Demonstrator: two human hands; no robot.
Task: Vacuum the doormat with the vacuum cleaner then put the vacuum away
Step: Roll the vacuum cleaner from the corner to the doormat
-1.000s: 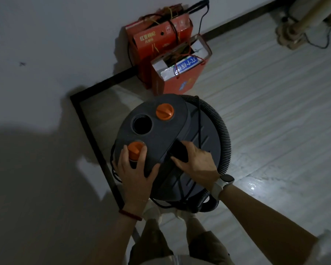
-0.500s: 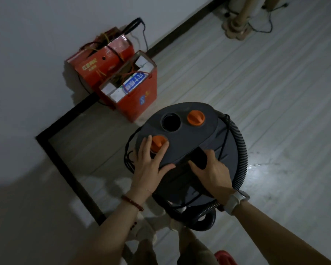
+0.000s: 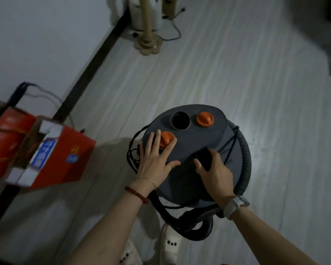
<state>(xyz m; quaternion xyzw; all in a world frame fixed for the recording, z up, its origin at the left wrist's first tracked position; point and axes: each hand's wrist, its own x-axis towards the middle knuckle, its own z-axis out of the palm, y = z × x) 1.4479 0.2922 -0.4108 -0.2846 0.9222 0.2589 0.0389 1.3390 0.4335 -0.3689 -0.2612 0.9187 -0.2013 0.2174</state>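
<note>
Dim pale floor (image 3: 237,64) carries the vacuum (image 3: 191,150), left hand (image 3: 157,161) flat on its lid, right hand (image 3: 214,173) gripping the handle; likely moving it, doormat unseen.

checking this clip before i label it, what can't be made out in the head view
- Doormat: none in the head view.
- Vacuum cleaner base: hidden beneath its own lid.
- Red boxes: print motion-blurred, unreadable.
- Right hand: fingers reach into the dark handle recess; grip unclear.
- Left hand: covers part of the orange knob.
</note>
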